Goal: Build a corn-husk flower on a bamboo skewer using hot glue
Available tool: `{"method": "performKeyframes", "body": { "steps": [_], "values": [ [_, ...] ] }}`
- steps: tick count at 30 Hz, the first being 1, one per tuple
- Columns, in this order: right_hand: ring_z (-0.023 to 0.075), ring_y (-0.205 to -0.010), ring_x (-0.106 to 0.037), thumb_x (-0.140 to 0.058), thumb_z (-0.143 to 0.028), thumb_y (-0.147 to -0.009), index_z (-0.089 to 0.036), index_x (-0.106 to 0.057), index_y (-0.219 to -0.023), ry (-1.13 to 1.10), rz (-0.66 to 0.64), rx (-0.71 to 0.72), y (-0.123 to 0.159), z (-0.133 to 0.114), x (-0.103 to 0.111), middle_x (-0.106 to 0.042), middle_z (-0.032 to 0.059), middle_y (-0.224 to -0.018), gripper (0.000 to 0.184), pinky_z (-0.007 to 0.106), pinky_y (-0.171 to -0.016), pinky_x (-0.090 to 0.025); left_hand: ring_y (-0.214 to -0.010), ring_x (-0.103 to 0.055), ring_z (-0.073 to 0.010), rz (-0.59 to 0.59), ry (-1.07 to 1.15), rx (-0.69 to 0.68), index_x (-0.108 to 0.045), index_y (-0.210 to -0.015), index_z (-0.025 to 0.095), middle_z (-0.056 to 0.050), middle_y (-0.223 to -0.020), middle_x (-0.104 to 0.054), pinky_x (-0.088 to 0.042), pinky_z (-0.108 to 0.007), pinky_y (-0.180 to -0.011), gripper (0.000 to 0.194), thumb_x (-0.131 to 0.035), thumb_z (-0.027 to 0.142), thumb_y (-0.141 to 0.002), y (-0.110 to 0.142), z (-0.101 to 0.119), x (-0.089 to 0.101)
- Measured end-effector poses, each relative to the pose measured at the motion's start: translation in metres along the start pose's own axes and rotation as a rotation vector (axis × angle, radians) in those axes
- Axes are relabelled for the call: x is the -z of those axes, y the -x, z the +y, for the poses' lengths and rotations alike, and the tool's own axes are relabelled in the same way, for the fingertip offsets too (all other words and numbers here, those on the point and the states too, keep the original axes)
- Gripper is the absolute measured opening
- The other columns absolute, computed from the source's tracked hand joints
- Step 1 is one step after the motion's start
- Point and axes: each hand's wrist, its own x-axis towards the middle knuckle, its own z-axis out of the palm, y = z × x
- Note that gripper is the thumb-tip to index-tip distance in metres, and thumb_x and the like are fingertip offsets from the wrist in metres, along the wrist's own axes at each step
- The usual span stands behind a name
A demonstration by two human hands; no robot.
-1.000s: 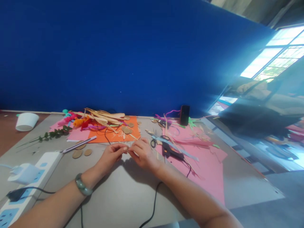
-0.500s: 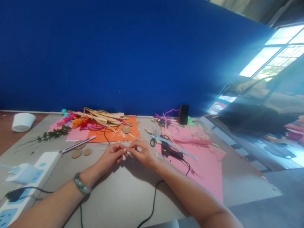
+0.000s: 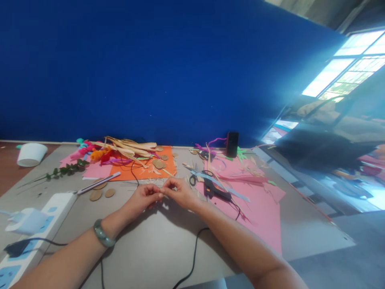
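Note:
My left hand (image 3: pixel 146 198) and my right hand (image 3: pixel 179 194) meet over the middle of the table, each closed in a pinch with fingertips touching. Whatever sits between the fingertips is too small and covered to make out. Just beyond the hands lies an orange sheet (image 3: pixel 144 171) with pale fibre scraps and several cork-coloured discs (image 3: pixel 159 163) on it. To the right of my right hand are scissors (image 3: pixel 193 179) and a black glue gun (image 3: pixel 217 192) on pink paper (image 3: pixel 255 218).
A white power strip (image 3: pixel 57 208) with plugs fills the left side, near a pen (image 3: pixel 99 183), a leafy sprig (image 3: pixel 64 169) and a white cup (image 3: pixel 32 155). Raffia strips (image 3: pixel 132 146) and a black box-like object (image 3: pixel 232 145) stand along the blue partition (image 3: pixel 150 72). Black cables cross the table.
My fingertips have drawn slightly closer, and the small pale bit that showed below them is now hidden. The view has shifted very little; the table items lie as before.

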Motion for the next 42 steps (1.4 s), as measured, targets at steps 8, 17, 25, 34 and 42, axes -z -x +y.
{"method": "performKeyframes", "body": {
  "steps": [8, 17, 25, 34, 42],
  "values": [
    [0.0075, -0.051, -0.039, -0.070, -0.041, -0.072, -0.014, -0.058, -0.066, -0.064, -0.051, -0.142, -0.004, 0.008, 0.000, -0.049, -0.0042, -0.056, 0.030, 0.020, -0.048, -0.029, -0.060, -0.054, -0.0123, 0.079, -0.243, -0.225, -0.066, -0.074, 0.014, -0.002, -0.068, -0.064, -0.041, -0.023, -0.057, 0.019, -0.070, 0.032, -0.072, -0.002, -0.011, 0.004],
    [0.0065, -0.048, -0.038, -0.070, -0.043, -0.072, -0.014, -0.058, -0.065, -0.200, -0.119, -0.221, -0.005, 0.015, 0.002, -0.049, -0.0051, -0.053, 0.032, 0.021, -0.048, -0.028, -0.057, -0.051, -0.0114, 0.092, -0.344, -0.259, -0.064, -0.071, 0.014, 0.000, -0.063, -0.061, -0.039, -0.022, -0.054, 0.015, -0.065, 0.028, -0.073, 0.000, -0.008, 0.001],
    [0.0074, -0.051, -0.041, -0.077, -0.042, -0.065, -0.014, -0.060, -0.069, -0.345, -0.053, -0.223, -0.004, 0.011, 0.001, -0.051, -0.0052, -0.055, 0.033, 0.022, -0.052, -0.029, -0.041, -0.039, -0.0051, 0.007, -0.085, -0.094, -0.058, -0.071, 0.014, 0.001, -0.058, -0.060, -0.029, -0.018, -0.040, 0.024, -0.068, 0.036, -0.072, 0.000, 0.000, 0.001],
    [0.0074, -0.051, -0.040, -0.074, -0.043, -0.068, -0.014, -0.060, -0.068, -0.391, -0.093, -0.228, -0.002, 0.007, 0.000, -0.050, -0.0050, -0.054, 0.033, 0.023, -0.052, -0.029, -0.041, -0.042, -0.0053, 0.066, -0.035, -0.129, -0.060, -0.072, 0.015, 0.001, -0.061, -0.061, -0.031, -0.018, -0.040, 0.025, -0.070, 0.038, -0.072, 0.000, -0.001, 0.002],
    [0.0076, -0.050, -0.042, -0.073, -0.042, -0.069, -0.014, -0.061, -0.069, -0.377, -0.101, -0.242, -0.003, 0.012, -0.001, -0.052, -0.0046, -0.054, 0.030, 0.022, -0.052, -0.030, -0.043, -0.044, -0.0068, 0.160, -0.146, -0.188, -0.064, -0.074, 0.014, 0.001, -0.059, -0.062, -0.034, -0.019, -0.042, 0.024, -0.069, 0.038, -0.073, 0.000, -0.006, 0.002]
  ]
}}
